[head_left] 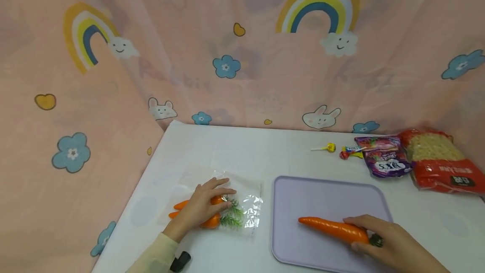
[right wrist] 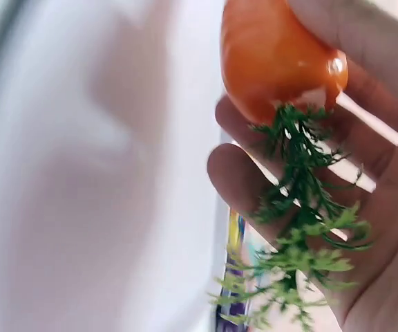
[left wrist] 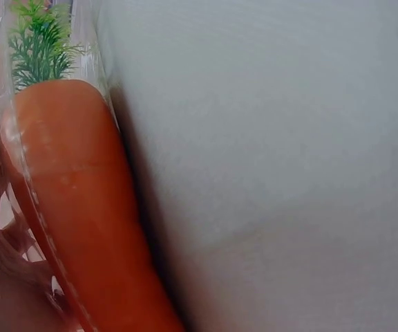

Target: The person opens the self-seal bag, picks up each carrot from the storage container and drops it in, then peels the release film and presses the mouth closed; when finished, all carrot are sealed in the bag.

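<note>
On the white table, my left hand point(head_left: 206, 203) lies with spread fingers over a clear plastic bag point(head_left: 251, 212). Inside the bag are orange carrots point(head_left: 211, 222) with green leafy tops; one bagged carrot point(left wrist: 81, 187) fills much of the left wrist view, beside part of the hand. My right hand point(head_left: 390, 239) holds a loose carrot point(head_left: 333, 228) by its thick leafy end, over a pale purple tray point(head_left: 291, 197). Its narrow tip points left. In the right wrist view, thumb and fingers pinch this carrot point(right wrist: 275, 62), and its green leaves hang across the palm.
A yellow lollipop point(head_left: 331, 147) and a red lollipop point(head_left: 344, 155) lie behind the tray. To their right are a purple candy bag point(head_left: 386, 163) and a red-and-clear food packet point(head_left: 435, 159). A black object point(head_left: 182, 261) sits near the left sleeve. A patterned pink curtain point(head_left: 265, 83) hangs behind.
</note>
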Demonstrator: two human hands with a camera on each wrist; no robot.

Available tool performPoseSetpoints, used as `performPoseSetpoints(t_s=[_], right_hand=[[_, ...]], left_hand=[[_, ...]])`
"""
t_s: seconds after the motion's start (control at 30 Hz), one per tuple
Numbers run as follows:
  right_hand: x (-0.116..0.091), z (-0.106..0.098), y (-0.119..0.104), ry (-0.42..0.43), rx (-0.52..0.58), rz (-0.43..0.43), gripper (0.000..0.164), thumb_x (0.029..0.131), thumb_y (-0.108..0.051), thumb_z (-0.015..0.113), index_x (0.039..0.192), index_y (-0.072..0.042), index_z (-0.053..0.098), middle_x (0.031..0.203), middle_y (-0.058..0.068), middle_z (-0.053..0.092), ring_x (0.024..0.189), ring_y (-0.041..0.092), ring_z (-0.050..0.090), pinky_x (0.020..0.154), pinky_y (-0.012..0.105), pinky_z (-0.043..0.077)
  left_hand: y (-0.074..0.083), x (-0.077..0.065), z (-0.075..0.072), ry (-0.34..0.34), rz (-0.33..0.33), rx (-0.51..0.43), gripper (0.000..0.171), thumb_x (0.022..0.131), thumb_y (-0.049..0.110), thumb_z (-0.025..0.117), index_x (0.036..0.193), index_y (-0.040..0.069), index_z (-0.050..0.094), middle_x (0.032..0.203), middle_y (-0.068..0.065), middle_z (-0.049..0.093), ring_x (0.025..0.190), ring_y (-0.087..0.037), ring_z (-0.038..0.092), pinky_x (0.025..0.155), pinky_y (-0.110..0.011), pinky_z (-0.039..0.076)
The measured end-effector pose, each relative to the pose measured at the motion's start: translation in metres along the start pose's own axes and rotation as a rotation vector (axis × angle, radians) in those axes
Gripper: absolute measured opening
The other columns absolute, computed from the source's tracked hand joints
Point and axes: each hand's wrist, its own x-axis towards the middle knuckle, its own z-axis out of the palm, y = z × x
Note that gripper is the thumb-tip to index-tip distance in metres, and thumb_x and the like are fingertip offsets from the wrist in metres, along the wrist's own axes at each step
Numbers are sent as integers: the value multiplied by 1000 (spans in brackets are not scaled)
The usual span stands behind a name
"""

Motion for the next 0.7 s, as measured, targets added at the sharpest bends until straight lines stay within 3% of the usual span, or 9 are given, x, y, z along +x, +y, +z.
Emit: performPoseSetpoints(t_s=[0.23, 0.43, 0.6, 0.7], right_hand=[[42, 14, -50, 256, -166, -256, 48, 76, -46, 74, 120, -30, 63, 111, -18, 60, 92, 1, 56, 83, 33, 53], [77, 31, -88, 286, -220, -304, 47, 74, -36, 79, 118, -25, 64, 113, -11, 61, 96, 7, 57, 89, 39, 51], [103, 49, -114, 268, -203, -301, 52, 74, -37, 80, 120, -18, 63, 114, -3, 61, 94, 11, 56, 89, 39, 50], [119, 59, -126, 271, -186, -352, 56, 74, -38, 79, 122, -15, 62, 114, 0, 60, 92, 12, 57, 86, 37, 51]], left_hand=[[2, -1, -1, -12, -17, -4, 35, 85, 48, 64, 120, 41, 62, 144, 7, 42, 137, -35, 27, 100, -74, 14], [5, 0, -2, -16, -20, 0, 35, 86, 47, 64, 121, 42, 61, 143, 6, 43, 136, -36, 28, 98, -75, 15], [6, 1, -3, -29, -29, -9, 36, 86, 45, 65, 122, 43, 60, 144, 6, 42, 137, -36, 28, 99, -75, 13], [5, 1, -3, -19, -20, -12, 37, 86, 44, 65, 122, 43, 60, 143, 5, 43, 136, -36, 29, 98, -75, 13]])
